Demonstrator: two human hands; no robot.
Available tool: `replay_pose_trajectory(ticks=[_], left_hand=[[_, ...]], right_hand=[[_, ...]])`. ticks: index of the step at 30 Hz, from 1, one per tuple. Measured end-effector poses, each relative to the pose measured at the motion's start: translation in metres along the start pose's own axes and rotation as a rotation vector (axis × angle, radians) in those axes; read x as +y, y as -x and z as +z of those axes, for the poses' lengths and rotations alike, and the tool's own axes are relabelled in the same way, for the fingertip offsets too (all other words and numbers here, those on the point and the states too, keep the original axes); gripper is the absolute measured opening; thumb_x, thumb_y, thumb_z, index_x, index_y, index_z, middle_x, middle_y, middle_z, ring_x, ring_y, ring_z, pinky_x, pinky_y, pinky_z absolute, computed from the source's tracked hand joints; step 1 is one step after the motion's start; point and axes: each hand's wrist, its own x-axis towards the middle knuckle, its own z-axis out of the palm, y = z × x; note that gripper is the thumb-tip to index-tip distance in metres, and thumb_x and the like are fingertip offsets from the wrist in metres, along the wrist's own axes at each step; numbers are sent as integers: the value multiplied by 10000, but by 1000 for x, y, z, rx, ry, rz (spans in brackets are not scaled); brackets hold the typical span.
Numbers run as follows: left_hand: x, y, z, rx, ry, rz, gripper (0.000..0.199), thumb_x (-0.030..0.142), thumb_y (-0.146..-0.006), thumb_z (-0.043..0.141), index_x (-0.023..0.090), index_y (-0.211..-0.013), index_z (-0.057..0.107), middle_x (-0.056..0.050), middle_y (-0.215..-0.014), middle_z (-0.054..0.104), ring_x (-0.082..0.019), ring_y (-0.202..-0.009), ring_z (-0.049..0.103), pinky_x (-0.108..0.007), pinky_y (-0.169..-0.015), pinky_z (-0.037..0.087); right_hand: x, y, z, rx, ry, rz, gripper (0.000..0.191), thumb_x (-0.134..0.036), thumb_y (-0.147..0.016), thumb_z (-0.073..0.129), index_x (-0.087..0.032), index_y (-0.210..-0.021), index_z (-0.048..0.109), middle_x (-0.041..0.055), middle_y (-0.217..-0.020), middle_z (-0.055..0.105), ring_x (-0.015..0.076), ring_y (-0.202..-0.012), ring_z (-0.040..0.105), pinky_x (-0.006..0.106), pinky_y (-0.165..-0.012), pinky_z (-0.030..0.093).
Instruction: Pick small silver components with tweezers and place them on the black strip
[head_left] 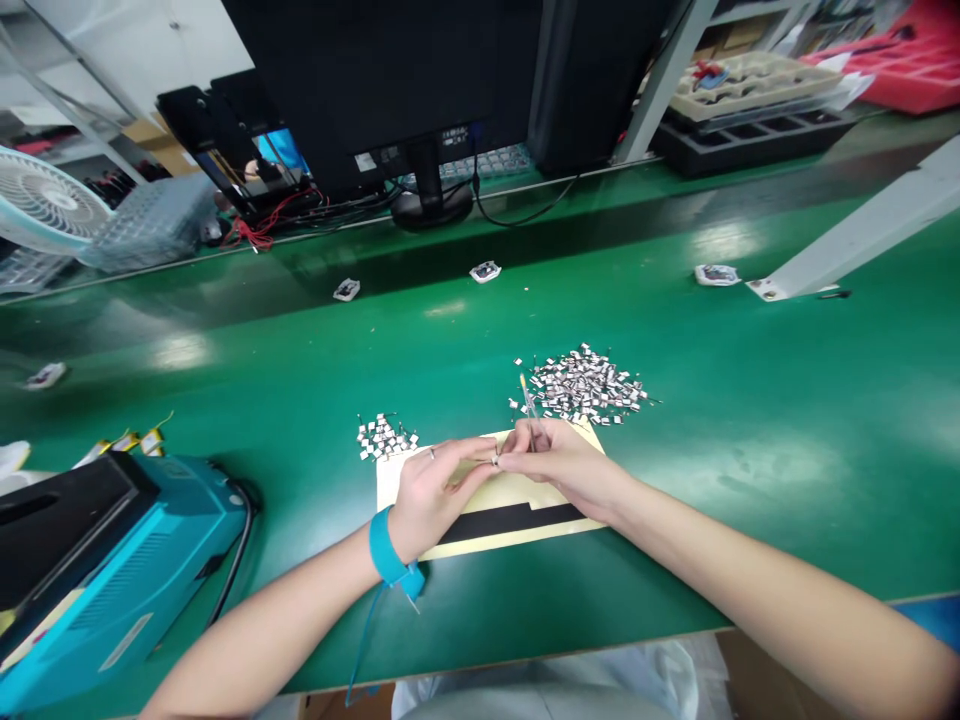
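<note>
Your left hand (pixel 439 497) and right hand (pixel 561 465) meet at the fingertips, both pinching a tiny silver part (pixel 495 460) above a cream backing sheet (pixel 480 490) with a black strip (pixel 510 522). A slim yellowish tool (pixel 527 395) rises from your right fingers. Bigger heap of small black-and-silver pieces (pixel 581 385) sits just past the sheet, smaller heap of white-and-black pieces (pixel 384 437) by its left corner, both on the glossy green tabletop (pixel 675 480). Blue wrist strap (pixel 390 548) on left wrist. Any print on the pieces is too small to read.
</note>
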Motion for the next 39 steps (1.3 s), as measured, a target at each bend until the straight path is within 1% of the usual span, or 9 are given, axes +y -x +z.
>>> replay_pose_trajectory(ticks=[4, 7, 9, 12, 17, 22, 27, 33, 39], left_hand=[[-9, -14, -11, -142, -100, 37, 240, 190, -806, 594, 159, -1035, 528, -28, -963, 605, -124, -884, 583, -201, -805, 482], [-27, -31, -35, -350, -457, -161, 209, 143, -818, 564, 170, -1024, 548, -22, -1008, 590, -155, -919, 569, -243, -822, 470], [-42, -40, -55, -443, -669, -330, 211, 112, -803, 561, 143, -1012, 564, -50, -1011, 590, -200, -917, 570, -283, -807, 469], [-59, -45, -77, -525, -757, -446, 152, 114, -736, 625, 120, -887, 617, -73, -896, 621, -249, -825, 588, -302, -710, 473], [-65, -43, -82, -629, -760, -493, 50, 122, -715, 592, 154, -702, 628, -37, -748, 618, -203, -705, 579, -230, -578, 410], [-62, -44, -75, -599, -719, -513, 93, 87, -712, 521, 138, -672, 588, -37, -674, 584, -180, -629, 549, -227, -532, 361], [-62, -46, -71, -524, -579, -473, 131, 80, -750, 468, 139, -787, 580, -24, -805, 578, -141, -720, 556, -216, -655, 440], [-51, -44, -65, -221, 21, -450, 143, 227, -789, 530, 152, -816, 649, -32, -869, 599, -132, -783, 575, -192, -700, 486], [-34, -42, -54, -203, 226, -503, 104, 252, -758, 625, 175, -804, 678, -37, -829, 600, -132, -742, 573, -185, -653, 484]], right_hand=[[-9, 0, -11, 91, 217, -115, 391, -471, -686, 633, -147, -620, 424, 58, -728, 558, 123, -554, 451, 194, -460, 299], [-21, 4, -29, 280, 482, -237, 287, -408, -701, 599, -142, -653, 501, 28, -670, 535, 100, -457, 340, 206, -438, 237], [-28, 9, -40, 305, 671, -266, 220, -365, -721, 578, -148, -706, 552, -5, -590, 500, 101, -416, 301, 209, -419, 199], [-31, 20, -43, 153, 964, -229, 41, -197, -718, 623, -157, -711, 614, -19, -550, 518, 124, -421, 399, 216, -430, 232], [-23, 36, -16, -148, 1329, -104, 190, -32, -708, 736, -168, -822, 669, 14, -757, 600, 208, -677, 571, 249, -562, 385], [-19, 42, 4, -272, 1576, -11, 186, 40, -736, 674, -127, -814, 647, 46, -765, 560, 230, -650, 566, 282, -527, 424], [-18, 46, 11, -292, 1701, 7, 207, 75, -758, 599, -119, -823, 633, 66, -787, 532, 212, -626, 561, 275, -480, 411], [-13, 47, 13, -287, 1714, -12, 196, 48, -772, 604, -132, -847, 623, 60, -815, 520, 210, -630, 555, 289, -480, 409], [-15, 43, 11, -284, 1639, 16, 203, 81, -728, 615, -111, -794, 627, 62, -776, 535, 222, -614, 555, 276, -471, 362]])
